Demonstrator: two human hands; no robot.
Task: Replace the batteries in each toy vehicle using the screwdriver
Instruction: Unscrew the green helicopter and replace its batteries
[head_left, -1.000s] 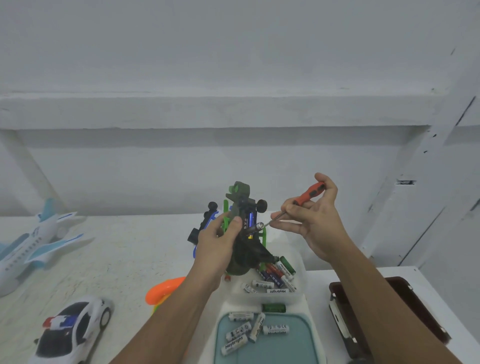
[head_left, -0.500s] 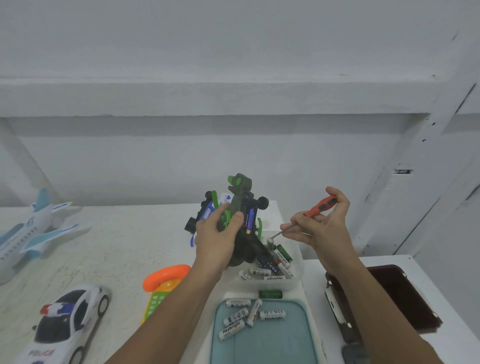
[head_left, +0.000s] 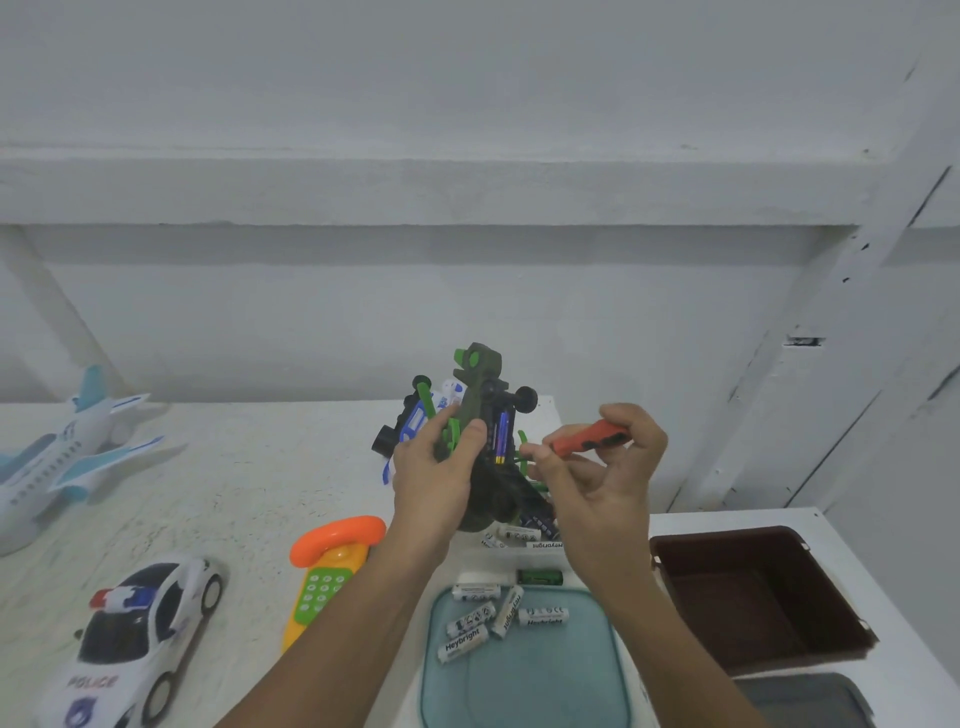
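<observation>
My left hand (head_left: 434, 478) grips a dark green toy vehicle (head_left: 483, 410) held upright above the table, underside toward me. A blue battery (head_left: 500, 436) shows in its uncovered compartment, by my thumb. My right hand (head_left: 602, 473) holds the orange-handled screwdriver (head_left: 589, 439) just right of the toy, handle lying roughly level; its tip is hidden. Several white batteries (head_left: 485, 618) lie on a teal lid (head_left: 519, 670) below. More batteries sit in a clear tub (head_left: 519, 538) under the toy.
A white and blue toy plane (head_left: 62, 452) stands at far left. In front of it sit a police car (head_left: 130, 644) and an orange toy phone (head_left: 332, 561). A blue and white toy (head_left: 410, 426) lies behind my left hand. A brown box (head_left: 753, 592) is on the right.
My right hand drew the screwdriver tip away from the battery compartment and turned the handle level in its fingers. The toy stayed in my left hand, slightly lower.
</observation>
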